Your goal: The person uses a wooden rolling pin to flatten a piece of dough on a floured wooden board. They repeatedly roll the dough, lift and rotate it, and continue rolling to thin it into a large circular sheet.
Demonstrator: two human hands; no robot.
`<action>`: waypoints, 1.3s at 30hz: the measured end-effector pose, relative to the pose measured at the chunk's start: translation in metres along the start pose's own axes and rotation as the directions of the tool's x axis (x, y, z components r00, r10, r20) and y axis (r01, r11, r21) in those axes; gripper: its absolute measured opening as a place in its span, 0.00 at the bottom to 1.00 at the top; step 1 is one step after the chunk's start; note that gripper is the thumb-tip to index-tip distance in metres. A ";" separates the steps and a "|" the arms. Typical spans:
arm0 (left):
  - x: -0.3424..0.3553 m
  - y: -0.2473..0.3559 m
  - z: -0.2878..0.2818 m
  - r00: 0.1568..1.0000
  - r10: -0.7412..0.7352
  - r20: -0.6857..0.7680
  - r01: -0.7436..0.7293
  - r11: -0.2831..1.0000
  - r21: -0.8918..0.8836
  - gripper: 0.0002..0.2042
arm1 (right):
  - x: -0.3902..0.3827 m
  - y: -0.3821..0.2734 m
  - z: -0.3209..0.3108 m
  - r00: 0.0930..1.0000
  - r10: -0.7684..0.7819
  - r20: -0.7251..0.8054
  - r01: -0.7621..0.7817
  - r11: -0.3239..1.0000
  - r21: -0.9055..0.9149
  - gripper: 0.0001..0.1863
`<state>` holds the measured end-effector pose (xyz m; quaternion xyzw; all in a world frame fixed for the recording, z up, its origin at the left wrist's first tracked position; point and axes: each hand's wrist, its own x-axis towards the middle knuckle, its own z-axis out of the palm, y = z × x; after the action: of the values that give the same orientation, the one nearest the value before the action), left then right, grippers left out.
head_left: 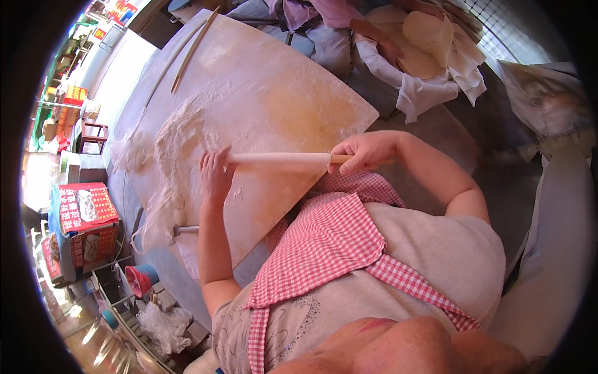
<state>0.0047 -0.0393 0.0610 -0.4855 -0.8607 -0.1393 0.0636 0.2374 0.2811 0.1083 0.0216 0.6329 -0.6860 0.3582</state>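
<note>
A rolling pin (280, 158) with a pale, floury sheet, apparently dough, wrapped round it lies crosswise over a floured board (261, 75). My left hand (216, 171) has its fingers bent over the pin's left end. My right hand (360, 154) grips the bare wooden right end. Loose flour (174, 134) is spread on the board left of the pin. Two long thin sticks (193, 53) rest near the board's far edge, and crumpled plastic bags (159, 218) are at its left side.
Another person's hand (386, 47) is at a cloth-lined container (411, 87) of rounded pale sheets (423, 40), top right. Covered bundles (333, 50) sit behind the board. At lower left are a red printed box (93, 237), a red-and-blue bucket (141, 278) and plastic bags (162, 327).
</note>
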 end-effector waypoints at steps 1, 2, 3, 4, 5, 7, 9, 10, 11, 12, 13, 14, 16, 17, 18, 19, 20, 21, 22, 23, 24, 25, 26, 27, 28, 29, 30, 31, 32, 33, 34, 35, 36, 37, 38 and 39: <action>-0.003 -0.011 0.000 0.994 -0.037 0.104 0.044 0.997 -0.065 0.18 | 0.010 0.002 -0.014 0.999 0.033 0.026 -0.031 0.997 -0.076 0.13; -0.003 -0.022 0.000 0.990 -0.094 0.104 0.103 0.991 -0.090 0.16 | 0.020 0.003 -0.026 0.996 0.069 0.052 -0.060 0.986 -0.153 0.14; -0.004 -0.031 0.001 0.982 -0.155 0.110 0.168 0.979 -0.115 0.15 | 0.033 0.001 -0.035 0.993 0.007 -0.116 -0.044 0.946 -0.322 0.15; -0.005 -0.039 -0.001 0.969 -0.216 0.116 0.231 0.963 -0.138 0.14 | 0.048 -0.004 -0.042 0.961 -0.084 -0.265 -0.056 0.875 -0.481 0.16; 0.000 -0.049 -0.003 0.989 -0.144 -0.033 0.141 0.986 -0.086 0.14 | 0.068 -0.002 -0.053 0.888 -0.244 -0.389 -0.041 0.802 -0.596 0.17; 0.009 -0.056 -0.024 0.974 -0.153 -0.170 0.151 0.988 -0.028 0.14 | 0.088 -0.021 -0.059 0.719 -0.482 -0.501 -0.114 0.629 -0.769 0.18; 0.015 -0.051 -0.042 0.955 -0.181 -0.235 0.188 0.982 0.009 0.13 | 0.097 -0.044 -0.063 0.562 -0.680 -0.471 -0.153 0.474 -0.867 0.17; 0.017 -0.048 -0.044 0.943 -0.162 -0.289 0.177 0.984 0.024 0.14 | 0.107 -0.044 -0.074 0.464 -0.785 -0.411 -0.123 0.402 -0.907 0.16; 0.018 -0.045 -0.040 0.936 -0.167 -0.309 0.183 0.983 0.021 0.14 | 0.114 -0.041 -0.084 0.355 -0.871 -0.339 -0.103 0.324 -0.940 0.16; 0.016 -0.040 -0.032 0.929 -0.175 -0.327 0.191 0.981 0.017 0.14 | 0.120 -0.035 -0.092 0.325 -0.888 -0.325 -0.106 0.307 -0.946 0.15; 0.012 -0.032 -0.026 0.931 -0.171 -0.324 0.191 0.981 0.033 0.14 | 0.125 -0.030 -0.099 0.294 -0.905 -0.307 -0.106 0.288 -0.952 0.15; 0.005 -0.036 -0.007 0.926 -0.211 -0.312 0.202 0.978 -0.059 0.14 | 0.130 -0.022 -0.102 0.262 -0.921 -0.288 -0.106 0.269 -0.957 0.14; -0.016 -0.025 0.025 0.933 -0.327 -0.151 0.324 0.945 -0.040 0.15 | 0.129 0.010 -0.103 0.366 -0.865 -0.344 -0.174 0.300 -0.938 0.15; -0.026 -0.015 0.038 0.933 -0.336 -0.130 0.324 0.940 -0.108 0.14 | 0.123 0.024 -0.100 0.402 -0.840 -0.364 -0.195 0.309 -0.931 0.16; -0.034 -0.003 0.045 0.922 -0.362 -0.139 0.349 0.931 -0.112 0.15 | 0.117 0.034 -0.093 0.413 -0.817 -0.402 -0.255 0.320 -0.912 0.17; -0.039 0.004 0.045 0.939 -0.307 -0.158 0.311 0.950 0.005 0.17 | 0.116 0.041 -0.085 0.422 -0.794 -0.437 -0.309 0.327 -0.893 0.19; -0.035 0.011 0.048 0.941 -0.273 -0.201 0.270 0.962 -0.040 0.20 | 0.118 0.042 -0.079 0.411 -0.837 -0.360 -0.279 0.260 -0.924 0.21; -0.032 0.020 0.049 0.939 -0.249 -0.239 0.237 0.968 -0.078 0.23 | 0.123 0.043 -0.069 0.403 -0.872 -0.280 -0.239 0.195 -0.951 0.24; -0.022 0.032 0.045 0.964 -0.208 -0.167 0.210 0.978 -0.005 0.26 | 0.130 0.043 -0.057 0.387 -0.900 -0.200 -0.199 0.130 -0.971 0.27; -0.015 0.043 0.040 0.981 -0.169 -0.090 0.175 0.982 0.064 0.29 | 0.137 0.037 -0.045 0.528 -0.827 -0.193 -0.163 0.124 -0.979 0.34; -0.020 0.049 0.045 0.977 -0.203 -0.064 0.208 0.974 0.092 0.31 | 0.144 0.039 -0.034 0.563 -0.806 -0.186 -0.158 0.116 -0.981 0.34; -0.022 0.052 0.053 0.974 -0.222 -0.042 0.225 0.967 0.119 0.32 | 0.147 0.042 -0.026 0.588 -0.787 -0.188 -0.167 0.109 -0.980 0.35; -0.026 0.053 0.058 0.971 -0.238 -0.020 0.239 0.960 0.144 0.33 | 0.146 0.045 -0.018 0.612 -0.767 -0.193 -0.179 0.103 -0.978 0.35; -0.035 0.057 0.056 0.967 -0.256 0.001 0.253 0.959 0.128 0.33 | 0.139 0.046 -0.012 0.651 -0.737 -0.182 -0.182 0.082 -0.980 0.36; -0.049 0.066 0.055 0.963 -0.267 0.030 0.263 0.959 0.108 0.33 | 0.129 0.052 -0.004 0.658 -0.733 -0.173 -0.163 0.085 -0.983 0.36; -0.057 0.072 0.055 0.959 -0.276 0.060 0.271 0.959 0.088 0.33 | 0.121 0.057 0.003 0.666 -0.728 -0.165 -0.147 0.090 -0.985 0.36; -0.053 0.076 0.053 0.968 -0.249 0.026 0.247 0.967 0.069 0.32 | 0.114 0.060 0.009 0.676 -0.720 -0.160 -0.134 0.093 -0.987 0.36; -0.048 0.085 0.049 0.975 -0.221 0.002 0.221 0.974 0.046 0.31 | 0.114 0.062 0.019 0.610 -0.779 -0.146 -0.117 0.094 -0.989 0.34; -0.041 0.093 0.048 0.981 -0.194 -0.022 0.194 0.981 0.022 0.31 | 0.124 0.061 0.023 0.597 -0.792 -0.127 -0.101 0.083 -0.991 0.34; -0.025 0.099 0.051 0.988 -0.147 -0.045 0.149 0.987 0.057 0.28 | 0.138 0.055 0.024 0.581 -0.806 -0.112 -0.092 0.072 -0.993 0.33; -0.018 0.105 0.049 0.976 -0.210 0.058 0.209 0.978 0.011 0.28 | 0.148 0.051 0.025 0.559 -0.822 -0.105 -0.100 0.059 -0.993 0.33; -0.008 0.111 0.048 0.954 -0.252 0.161 0.261 0.965 -0.033 0.28 | 0.157 0.053 0.030 0.621 -0.769 -0.156 -0.055 0.155 -0.986 0.34; 0.003 0.115 0.048 0.923 -0.281 0.261 0.309 0.949 -0.070 0.28 | 0.161 0.056 0.026 0.675 -0.710 -0.198 -0.021 0.250 -0.968 0.34; -0.010 0.119 0.048 0.936 -0.235 0.260 0.264 0.961 -0.082 0.28 | 0.148 0.062 0.030 0.652 -0.741 -0.164 -0.025 0.195 -0.980 0.35; -0.031 0.119 0.055 0.964 -0.176 0.200 0.203 0.971 -0.123 0.28 | 0.132 0.070 0.045 0.627 -0.769 -0.122 -0.024 0.137 -0.990 0.36; -0.050 0.122 0.059 0.975 -0.125 0.185 0.147 0.983 -0.110 0.29 | 0.119 0.081 0.050 0.620 -0.782 -0.060 0.022 0.094 -0.995 0.38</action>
<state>0.1360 -0.0028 0.0140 -0.4388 -0.8840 -0.1522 -0.0527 0.2117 0.1864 -0.0084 -0.1750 0.9560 -0.1788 -0.1532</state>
